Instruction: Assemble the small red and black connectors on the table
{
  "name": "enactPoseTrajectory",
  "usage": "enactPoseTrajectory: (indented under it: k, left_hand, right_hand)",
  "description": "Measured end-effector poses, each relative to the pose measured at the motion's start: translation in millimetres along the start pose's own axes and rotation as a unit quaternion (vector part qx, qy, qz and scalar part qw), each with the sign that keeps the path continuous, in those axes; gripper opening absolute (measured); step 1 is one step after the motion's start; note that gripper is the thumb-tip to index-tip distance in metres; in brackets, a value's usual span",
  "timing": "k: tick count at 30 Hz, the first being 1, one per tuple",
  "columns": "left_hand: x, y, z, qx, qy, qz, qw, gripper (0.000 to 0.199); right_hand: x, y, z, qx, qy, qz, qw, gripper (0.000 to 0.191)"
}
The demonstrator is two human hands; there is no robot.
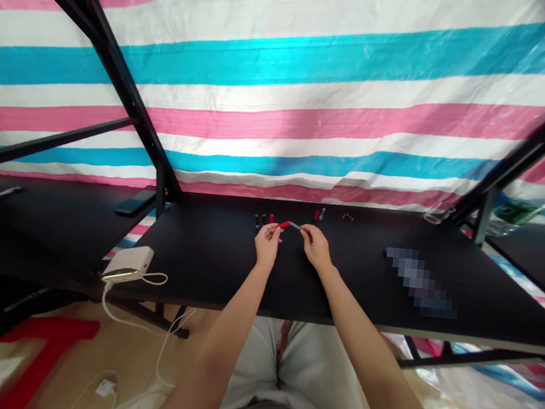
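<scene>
Red cylinder (283, 225) in left hand (268, 239), cup (438, 214) rightward

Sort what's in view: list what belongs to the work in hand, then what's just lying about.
Belongs, judging by the hands and matching looks:
red piece, in the left hand
grey piece, in the right hand
probably the dark pieces nearby

Seemingly just lying about:
white box with cable
phone-like slab
clear container

Two hands (267, 244), three red cylinders (284, 224), two black cylinders (257, 221), two grey cylinders (295, 225), one white box (130, 260)
</scene>
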State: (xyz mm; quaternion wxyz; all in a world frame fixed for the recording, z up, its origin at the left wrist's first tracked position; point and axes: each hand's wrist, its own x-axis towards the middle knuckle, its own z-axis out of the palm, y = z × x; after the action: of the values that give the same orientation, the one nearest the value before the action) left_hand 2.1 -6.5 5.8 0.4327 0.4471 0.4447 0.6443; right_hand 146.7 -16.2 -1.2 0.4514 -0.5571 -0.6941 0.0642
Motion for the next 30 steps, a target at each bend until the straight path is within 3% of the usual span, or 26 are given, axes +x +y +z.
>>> enactPoseTrajectory:
  k: [5,10,12,18,26,30]
  left_hand:
    - [-2.5,2.4,-0.8,0.026,-0.020,0.011,0.999,0.031]
    - [-7.7,5.2,0.0,0.044,-0.153,0.010,0.987,0.058]
    - [-7.8,5.0,-0.3,0.044,-0.179,0.003,0.983,0.064]
    - [-6.0,-1.9,-0.3,0.050,-0.209,-0.014,0.976,0.064]
    - [-12.3,-7.4,4.1,0.099,-0.229,0.048,0.967,0.078]
    - [-13.9,-4.9,4.0,0.117,-0.230,0.081,0.963,0.072]
  right_hand:
    - [-0.2,0.9,1.2,0.021,0.017,-0.032,0.999,0.027]
    - [0.4,4.9,2.2,0.043,0.057,-0.038,0.997,0.025]
    - [0.6,5.9,1.9,0.051,0.067,-0.030,0.996,0.025]
    - [-0.2,3.6,2.1,0.054,0.062,-0.028,0.996,0.027]
    - [-0.8,2.2,3.5,0.024,0.047,-0.031,0.998,0.029]
    - [-0.2,2.2,3.2,-0.005,0.000,-0.036,0.999,0.025]
